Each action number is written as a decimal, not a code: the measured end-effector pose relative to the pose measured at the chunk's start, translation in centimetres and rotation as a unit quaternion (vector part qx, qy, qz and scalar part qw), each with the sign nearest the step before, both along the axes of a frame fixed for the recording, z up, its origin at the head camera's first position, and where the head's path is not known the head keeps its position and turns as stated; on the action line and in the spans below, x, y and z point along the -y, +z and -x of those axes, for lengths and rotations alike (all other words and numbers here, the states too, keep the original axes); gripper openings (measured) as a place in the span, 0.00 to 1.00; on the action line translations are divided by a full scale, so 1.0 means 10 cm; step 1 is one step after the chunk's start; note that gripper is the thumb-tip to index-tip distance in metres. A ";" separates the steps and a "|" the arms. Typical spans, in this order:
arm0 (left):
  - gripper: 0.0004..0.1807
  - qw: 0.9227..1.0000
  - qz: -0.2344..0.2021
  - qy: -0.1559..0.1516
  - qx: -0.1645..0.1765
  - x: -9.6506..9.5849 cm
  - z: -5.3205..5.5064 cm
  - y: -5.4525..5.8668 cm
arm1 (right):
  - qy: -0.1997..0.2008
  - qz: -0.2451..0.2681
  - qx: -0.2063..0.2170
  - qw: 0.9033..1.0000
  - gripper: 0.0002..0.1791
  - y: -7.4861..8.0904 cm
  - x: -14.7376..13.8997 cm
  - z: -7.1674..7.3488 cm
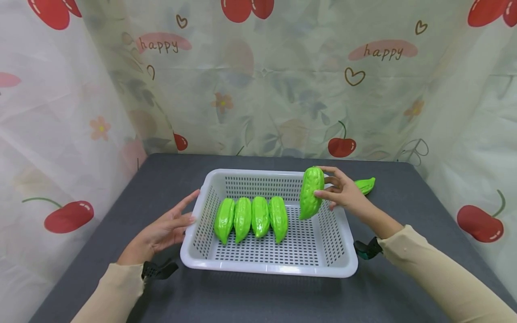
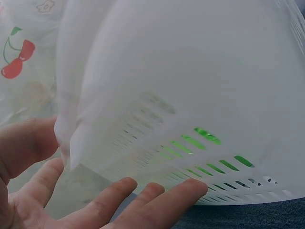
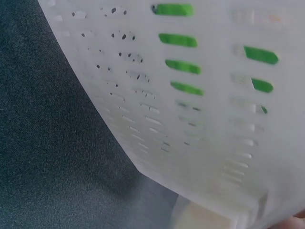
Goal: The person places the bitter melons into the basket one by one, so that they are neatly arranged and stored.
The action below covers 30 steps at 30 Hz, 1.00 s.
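Note:
A white perforated plastic basket (image 1: 268, 268) stands on the dark table, with several green bitter melons (image 1: 260, 216) side by side in its left half. Over the basket's right part, my right hand (image 1: 341, 190) pinches another bitter melon (image 1: 311, 193) between thumb and fingers, held upright. My left hand (image 1: 167, 229) is at the basket's left rim, its fingers extended and touching the side. In the left wrist view the fingers (image 2: 157, 202) lie along the basket's slotted outer wall. The right wrist view shows mostly the basket wall (image 3: 143, 109), with green showing through its slots.
One more bitter melon (image 1: 365, 185) lies on the table (image 1: 258, 298) right of the basket, partly hidden behind my right hand. A printed curtain (image 1: 264, 89) hangs at the back and both sides of the table.

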State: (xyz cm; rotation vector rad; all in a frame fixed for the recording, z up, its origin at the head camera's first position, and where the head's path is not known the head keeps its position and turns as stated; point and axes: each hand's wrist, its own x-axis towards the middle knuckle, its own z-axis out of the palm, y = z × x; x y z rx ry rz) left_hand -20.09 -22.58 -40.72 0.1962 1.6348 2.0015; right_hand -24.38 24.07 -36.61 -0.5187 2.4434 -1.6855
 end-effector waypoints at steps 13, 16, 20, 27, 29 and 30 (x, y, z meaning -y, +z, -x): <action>0.47 1.000 -0.001 -0.002 0.004 0.00 0.01 0.00 | 0.027 -0.024 -0.011 0.999 0.38 -0.04 0.16 0.03; 0.47 1.000 0.001 -0.001 0.005 0.00 0.00 0.00 | 0.025 -0.049 -0.023 0.998 0.38 -0.05 0.19 0.03; 0.47 1.000 0.002 0.001 0.006 0.00 0.00 0.00 | 0.025 -0.060 -0.020 0.998 0.38 -0.05 0.21 0.03; 0.46 1.000 -0.003 -0.002 0.007 0.00 0.00 0.00 | 0.044 -0.031 0.007 0.999 0.41 -0.04 0.27 0.01; 0.46 1.000 -0.005 -0.002 0.008 0.00 0.00 0.00 | 0.048 -0.031 0.011 0.998 0.40 -0.04 0.28 0.02; 0.46 1.000 -0.005 -0.002 0.007 0.00 0.00 0.00 | 0.049 -0.032 0.013 0.998 0.40 -0.05 0.29 0.02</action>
